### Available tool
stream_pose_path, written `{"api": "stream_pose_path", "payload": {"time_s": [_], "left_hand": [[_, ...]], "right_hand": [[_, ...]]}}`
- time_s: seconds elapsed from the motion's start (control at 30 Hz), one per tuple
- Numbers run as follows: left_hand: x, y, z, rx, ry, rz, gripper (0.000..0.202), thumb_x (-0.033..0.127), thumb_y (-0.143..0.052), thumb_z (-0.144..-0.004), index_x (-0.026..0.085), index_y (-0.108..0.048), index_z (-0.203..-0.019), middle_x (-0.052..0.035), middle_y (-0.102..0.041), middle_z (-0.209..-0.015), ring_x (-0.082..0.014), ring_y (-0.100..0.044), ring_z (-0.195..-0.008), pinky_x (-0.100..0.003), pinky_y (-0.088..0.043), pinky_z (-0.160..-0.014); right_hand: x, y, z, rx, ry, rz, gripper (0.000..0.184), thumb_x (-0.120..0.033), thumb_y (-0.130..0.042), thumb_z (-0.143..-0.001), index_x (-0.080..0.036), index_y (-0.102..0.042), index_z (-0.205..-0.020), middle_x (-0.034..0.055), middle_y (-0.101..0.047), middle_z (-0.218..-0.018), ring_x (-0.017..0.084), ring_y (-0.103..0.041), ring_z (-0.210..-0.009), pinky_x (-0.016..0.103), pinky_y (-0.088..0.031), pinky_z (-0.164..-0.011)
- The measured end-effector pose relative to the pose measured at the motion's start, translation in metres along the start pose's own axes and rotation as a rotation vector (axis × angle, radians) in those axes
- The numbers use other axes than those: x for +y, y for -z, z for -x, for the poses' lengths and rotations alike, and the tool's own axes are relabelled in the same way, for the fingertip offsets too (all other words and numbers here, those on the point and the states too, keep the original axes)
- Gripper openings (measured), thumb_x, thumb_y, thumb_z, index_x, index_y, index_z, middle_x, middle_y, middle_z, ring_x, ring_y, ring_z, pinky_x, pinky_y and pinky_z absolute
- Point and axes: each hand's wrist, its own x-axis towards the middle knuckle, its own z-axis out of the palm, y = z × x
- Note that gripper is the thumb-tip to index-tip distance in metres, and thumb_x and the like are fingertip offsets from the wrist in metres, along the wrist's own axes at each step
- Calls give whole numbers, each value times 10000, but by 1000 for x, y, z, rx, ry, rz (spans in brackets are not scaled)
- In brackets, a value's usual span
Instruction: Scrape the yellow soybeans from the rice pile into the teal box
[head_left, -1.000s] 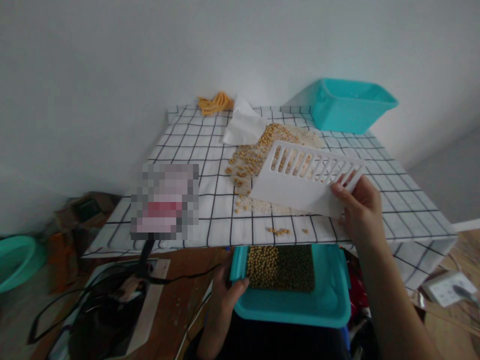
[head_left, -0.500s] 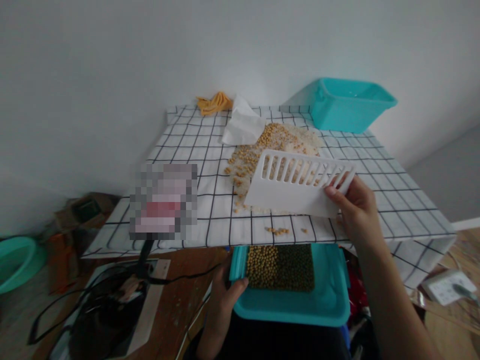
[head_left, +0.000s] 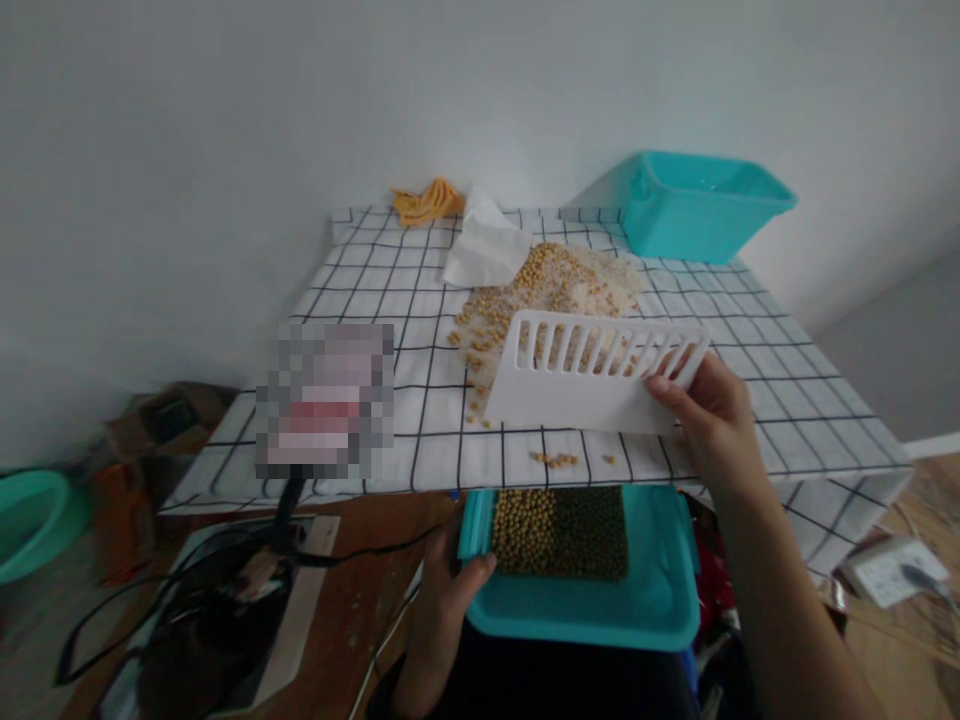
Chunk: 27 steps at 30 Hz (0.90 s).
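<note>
My right hand [head_left: 709,415] pinches the right end of a white slotted plastic board [head_left: 566,395], which stands on edge on the checked tablecloth. Behind it spreads a pile of soybeans and rice [head_left: 555,275], partly hidden by the board. Below the table's front edge, my left hand [head_left: 450,590] grips the left rim of a teal plastic bin [head_left: 585,620], thumb over the edge. Yellow soybeans [head_left: 525,530] and dark green beans [head_left: 592,530] lie side by side in the bin. Several loose soybeans [head_left: 555,460] rest between the board and the table edge.
A second teal bin [head_left: 690,215] stands at the back right against the wall. White paper [head_left: 487,245] and a yellow cloth [head_left: 427,203] lie at the back. A blurred-out item [head_left: 326,400] is on the left, above black cables. A power strip [head_left: 896,572] sits at lower right.
The board's upper edge has tilted slightly toward me and the board has shifted a little left, with my right hand still on it. My left hand stays on the bin.
</note>
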Motion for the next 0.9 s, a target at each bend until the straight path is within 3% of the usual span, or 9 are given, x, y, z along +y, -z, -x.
{"api": "stream_pose_path", "payload": {"time_s": [0.2, 0.37, 0.57, 0.7, 0.9], "left_hand": [[-2, 1, -1, -30, 41, 35, 396, 336, -721, -528, 185, -674, -891, -27, -711, -691, -326, -674, -871, -397, -513, -761], [1, -2, 0, -24, 40, 41, 362, 346, -707, -529, 184, -709, -853, -34, -717, -679, -328, -679, -856, -384, -526, -727], [12, -4, 4, -18, 19, 49, 324, 332, -702, -541, 182, -731, -827, -80, -754, -944, -352, -660, -998, -374, -546, -751], [14, -3, 6, -27, 15, 38, 298, 314, -705, -543, 179, -721, -809, -77, -759, -881, -363, -639, -1059, -370, -552, -776], [12, -2, 5, -32, 35, 9, 431, 350, -702, -555, 159, -724, -941, -95, -754, -978, -352, -665, -1004, -377, -558, -756]], "right_hand": [[0, 1, 2, -22, -18, 2, 141, -383, -685, -795, -258, -631, -832, 9, -618, -770, 201, -571, -736, 323, -449, -627], [-2, 1, 2, -21, -28, -15, 126, -368, -686, -795, -255, -636, -811, 2, -613, -753, 190, -553, -715, 309, -422, -616], [-3, -1, 3, -2, -25, -40, 134, -367, -702, -775, -253, -640, -804, 4, -614, -769, 184, -560, -729, 299, -436, -605], [-4, -2, 4, 11, -30, -84, 121, -346, -711, -770, -251, -636, -782, -7, -598, -748, 165, -543, -705, 277, -419, -586], [-2, -1, 4, 11, -57, -112, 124, -343, -716, -765, -253, -665, -833, -18, -584, -708, 164, -543, -700, 269, -410, -582]]}}
